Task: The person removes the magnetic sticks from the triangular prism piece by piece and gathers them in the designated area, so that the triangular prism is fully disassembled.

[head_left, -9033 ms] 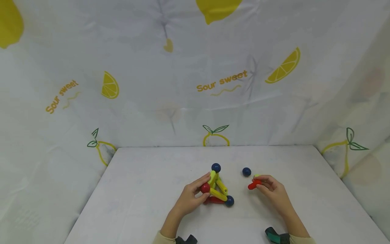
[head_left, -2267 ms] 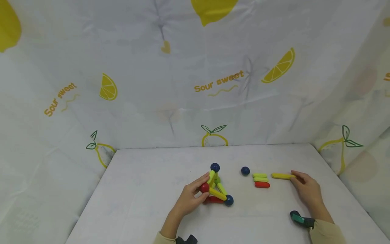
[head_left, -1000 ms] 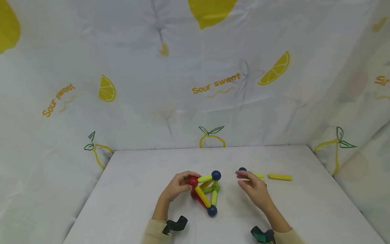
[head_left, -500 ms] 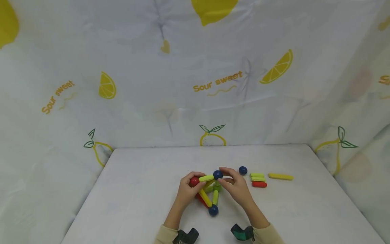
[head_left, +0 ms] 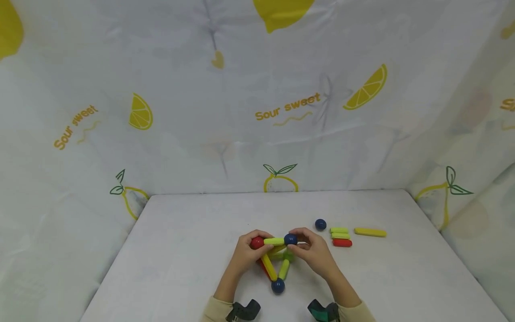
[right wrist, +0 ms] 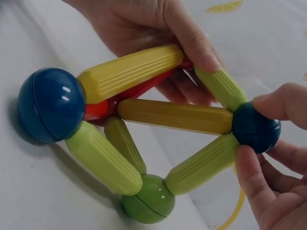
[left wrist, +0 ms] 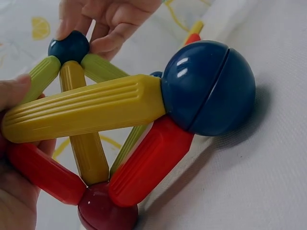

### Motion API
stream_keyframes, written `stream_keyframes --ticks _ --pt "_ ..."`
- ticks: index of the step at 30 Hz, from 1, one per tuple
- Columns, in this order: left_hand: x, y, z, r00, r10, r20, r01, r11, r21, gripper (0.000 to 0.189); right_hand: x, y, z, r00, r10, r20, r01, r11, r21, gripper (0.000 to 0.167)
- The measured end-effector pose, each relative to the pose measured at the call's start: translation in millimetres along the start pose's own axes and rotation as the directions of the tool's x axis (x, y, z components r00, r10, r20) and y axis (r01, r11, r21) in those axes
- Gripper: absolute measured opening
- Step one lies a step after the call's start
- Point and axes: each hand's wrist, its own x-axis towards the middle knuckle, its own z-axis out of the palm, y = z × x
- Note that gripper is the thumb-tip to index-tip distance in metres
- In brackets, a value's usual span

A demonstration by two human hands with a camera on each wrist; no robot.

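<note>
Rods and balls of glossy plastic, linked into an angular frame, stand on the white tabletop between the person's two hands. The left hand has its thumb and fingers curled round a glossy red ball at one upper corner, and its thumb also lies on the ribbed lime-green rod next to it. The right hand pinches a glossy dark-blue ball at that rod's other end, thumb on one side and fingertips on the other. Below, a second dark-blue ball rests on the tabletop, joined by a ribbed yellow rod to the held red ball, by a ribbed red rod to another red ball and by a further lime-green rod to a glossy green ball. Beyond the right hand, a loose dark-blue ball lies near two short lime-green rods and a short red rod laid side by side, with a longer yellow rod to their right. White cloth printed with yellow lemons hangs behind the tabletop.
</note>
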Motion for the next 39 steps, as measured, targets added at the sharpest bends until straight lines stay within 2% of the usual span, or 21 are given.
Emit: stream_keyframes --ticks 10,17,23,26,28,31,33,35,39 --pt "-0.2 2.2 -0.1 1.000 -0.012 0.003 0.012 1.000 0.015 0.023 5.5 8.4 -0.4 0.998 0.028 0.055 -0.031 0.998 0.058 0.030" --pt "-1.2 -12.5 3.7 0.999 -0.035 -0.009 0.035 0.999 0.007 0.021 4.5 12.7 -4.1 0.990 0.026 0.135 -0.039 0.995 0.093 0.036" --pt "1.1 -30.2 5.9 0.999 -0.013 -0.030 0.014 1.000 0.016 0.020 7.0 14.9 -11.5 0.974 0.014 0.227 -0.047 0.988 0.144 0.041" --pt "2.7 -31.2 4.5 1.000 0.009 -0.029 -0.008 1.000 0.014 0.020 10.1 15.3 -15.5 0.965 -0.004 0.262 -0.041 0.985 0.169 0.042" --pt "1.6 -24.7 3.5 1.000 -0.003 -0.017 0.003 1.000 0.014 0.021 12.7 16.5 -16.8 0.961 -0.006 0.278 -0.045 0.983 0.178 0.042" --pt "0.5 -25.5 3.2 1.000 -0.008 -0.011 0.008 1.000 0.015 0.022 16.2 19.3 -17.0 0.953 0.000 0.304 -0.059 0.980 0.188 0.040" --pt "-0.1 -25.8 3.3 1.000 -0.011 -0.010 0.011 1.000 0.018 0.023 18.8 21.6 -17.1 0.948 -0.012 0.319 -0.052 0.980 0.192 0.039" --pt "1.2 -32.2 3.3 1.000 0.012 -0.018 -0.011 1.000 0.024 0.022 21.9 23.7 -17.7 0.942 -0.038 0.333 -0.031 0.979 0.200 0.038" --pt "4.2 -31.6 2.2 0.999 0.028 -0.033 -0.027 0.999 0.040 0.020 28.7 29.2 -19.5 0.931 -0.109 0.349 0.029 0.974 0.225 0.035"
